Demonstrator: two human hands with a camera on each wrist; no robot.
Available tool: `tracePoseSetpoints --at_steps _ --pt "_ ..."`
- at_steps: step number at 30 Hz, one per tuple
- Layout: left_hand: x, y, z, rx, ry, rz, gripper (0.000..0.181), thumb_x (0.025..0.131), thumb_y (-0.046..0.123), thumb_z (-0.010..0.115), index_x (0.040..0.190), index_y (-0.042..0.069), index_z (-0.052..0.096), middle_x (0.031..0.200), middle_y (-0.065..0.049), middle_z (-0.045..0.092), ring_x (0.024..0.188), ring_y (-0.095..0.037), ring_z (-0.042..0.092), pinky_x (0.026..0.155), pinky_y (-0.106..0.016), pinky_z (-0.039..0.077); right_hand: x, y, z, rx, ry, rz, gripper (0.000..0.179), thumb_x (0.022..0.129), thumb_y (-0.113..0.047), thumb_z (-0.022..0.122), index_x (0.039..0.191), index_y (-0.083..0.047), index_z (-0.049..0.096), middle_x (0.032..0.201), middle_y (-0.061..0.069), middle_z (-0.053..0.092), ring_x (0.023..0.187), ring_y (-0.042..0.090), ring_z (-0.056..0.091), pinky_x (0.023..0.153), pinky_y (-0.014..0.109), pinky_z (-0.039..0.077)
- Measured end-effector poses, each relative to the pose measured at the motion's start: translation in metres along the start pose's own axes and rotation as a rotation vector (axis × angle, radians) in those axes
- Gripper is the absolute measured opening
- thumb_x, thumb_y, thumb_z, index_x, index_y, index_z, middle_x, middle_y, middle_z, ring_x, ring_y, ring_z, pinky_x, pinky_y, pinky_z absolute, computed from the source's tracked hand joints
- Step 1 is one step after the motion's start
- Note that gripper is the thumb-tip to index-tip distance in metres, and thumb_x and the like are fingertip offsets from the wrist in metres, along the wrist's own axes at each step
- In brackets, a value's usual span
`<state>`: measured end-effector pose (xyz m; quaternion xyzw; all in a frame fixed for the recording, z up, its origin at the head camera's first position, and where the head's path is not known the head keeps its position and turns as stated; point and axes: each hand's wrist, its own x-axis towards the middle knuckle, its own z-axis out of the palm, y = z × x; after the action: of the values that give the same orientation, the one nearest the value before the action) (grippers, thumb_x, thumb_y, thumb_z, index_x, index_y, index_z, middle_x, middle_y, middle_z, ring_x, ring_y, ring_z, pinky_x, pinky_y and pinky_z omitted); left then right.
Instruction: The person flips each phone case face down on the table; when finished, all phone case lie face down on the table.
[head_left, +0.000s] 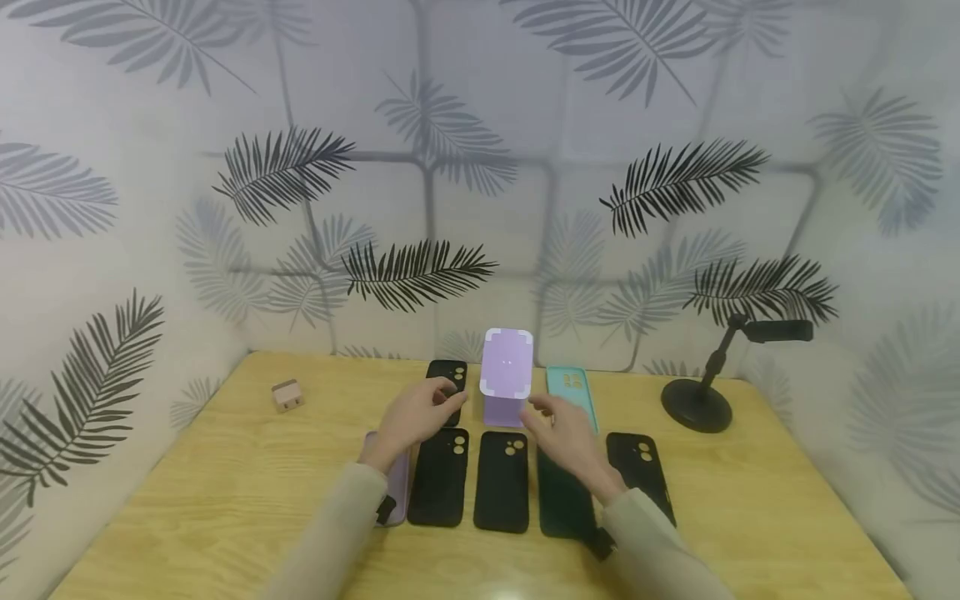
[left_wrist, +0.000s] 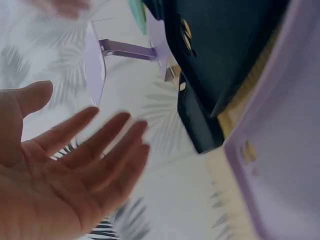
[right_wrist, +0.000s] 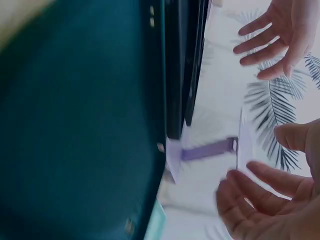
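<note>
Loosely, left hand (head_left: pixel 416 414) and right hand (head_left: pixel 567 437) flanked purple phone stand (head_left: pixel 507 364), thumbs apart, gripping nothing; right-hand knock could have toppled stand onto far black phone case (head_left: pixel 440 372).

No legible txt, nos., brands or signs in pics

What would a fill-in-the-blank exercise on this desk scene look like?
In the head view:
1. The stand sits between the turquoise case and a ____ one.
2. The ____ hand partly covers the turquoise case.
3. The beige block lies to the ____ of the left hand.
4. The front row holds ____ cases.

Missing words: black; right; left; five.
</note>
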<state>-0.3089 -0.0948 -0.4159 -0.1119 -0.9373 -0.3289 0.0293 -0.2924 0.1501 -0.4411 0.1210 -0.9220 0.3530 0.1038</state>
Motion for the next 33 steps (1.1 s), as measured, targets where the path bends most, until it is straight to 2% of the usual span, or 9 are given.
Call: tracePoseSetpoints --at_steps 4,6,8,12,18,23,28,33 --pt "0.007 -0.019 -0.009 -0.287 -0.1 -0.041 0.037 0.098 0.037 0.059 0.123 0.009 0.065 0.112 -0.014 0.069 0.095 -0.025 0.068 0.084 -0.041 0.056 -0.001 -0.003 0.009 0.186 -0.093 0.044 0.022 0.093 -0.024 0.068 0.107 -0.008 0.073 0.098 0.004 0.074 0.089 0.018 0.068 0.075 0.034 0.056" --pt "0.009 -0.033 -0.014 -0.376 -0.144 -0.049 0.036 0.099 0.033 0.059 0.124 0.008 0.064 0.112 -0.017 0.069 0.094 -0.027 0.069 0.083 -0.042 0.057 -0.002 -0.006 0.015 0.252 -0.176 0.051 0.021 0.093 -0.023 0.068 0.106 -0.008 0.073 0.094 0.004 0.074 0.082 0.016 0.067 0.068 0.029 0.054" --pt "0.01 -0.046 -0.019 -0.413 -0.186 -0.034 0.034 0.1 0.029 0.058 0.125 0.007 0.063 0.112 -0.02 0.068 0.094 -0.029 0.069 0.081 -0.043 0.057 -0.004 -0.009 0.02 0.319 -0.275 0.034 0.022 0.093 -0.02 0.067 0.109 -0.005 0.072 0.092 0.009 0.073 0.076 0.016 0.065 0.06 0.026 0.051" --pt "0.009 -0.073 -0.029 -0.385 -0.252 0.006 0.03 0.098 0.022 0.061 0.122 0.004 0.064 0.108 -0.02 0.07 0.089 -0.026 0.068 0.077 -0.044 0.057 -0.009 -0.017 0.031 0.391 -0.461 -0.049 0.023 0.094 -0.017 0.066 0.112 -0.003 0.071 0.091 0.016 0.072 0.068 0.017 0.062 0.05 0.023 0.046" --pt "0.007 -0.106 -0.049 -0.287 -0.278 0.021 0.025 0.093 0.013 0.066 0.113 -0.001 0.068 0.099 -0.012 0.071 0.084 -0.021 0.062 0.068 -0.033 0.052 -0.009 -0.04 0.05 0.29 -0.608 -0.198 0.018 0.092 -0.017 0.07 0.106 -0.008 0.075 0.087 0.0 0.073 0.068 0.012 0.064 0.055 0.022 0.051" --pt "0.004 -0.119 -0.057 -0.235 -0.308 0.032 0.022 0.087 0.006 0.068 0.107 -0.004 0.069 0.095 -0.012 0.069 0.078 -0.019 0.059 0.064 -0.031 0.05 -0.011 -0.058 0.067 0.281 -0.669 -0.23 0.015 0.089 -0.016 0.073 0.102 -0.01 0.077 0.081 -0.007 0.073 0.064 0.005 0.061 0.053 0.019 0.049" --pt "0.002 -0.127 -0.06 -0.234 -0.342 -0.03 0.023 0.084 0.003 0.07 0.106 -0.003 0.069 0.098 -0.014 0.069 0.081 -0.018 0.059 0.067 -0.033 0.052 -0.013 -0.074 0.085 0.289 -0.695 -0.269 0.013 0.086 -0.012 0.075 0.099 -0.01 0.078 0.081 -0.006 0.073 0.068 -0.002 0.062 0.062 0.016 0.052" --pt "0.002 -0.132 -0.059 -0.193 -0.356 -0.079 0.024 0.081 0.001 0.073 0.104 -0.001 0.07 0.097 -0.012 0.072 0.082 -0.017 0.062 0.07 -0.031 0.054 -0.012 -0.087 0.096 0.241 -0.703 -0.309 0.013 0.084 -0.011 0.078 0.097 -0.01 0.079 0.079 -0.008 0.072 0.067 -0.005 0.06 0.063 0.014 0.052"
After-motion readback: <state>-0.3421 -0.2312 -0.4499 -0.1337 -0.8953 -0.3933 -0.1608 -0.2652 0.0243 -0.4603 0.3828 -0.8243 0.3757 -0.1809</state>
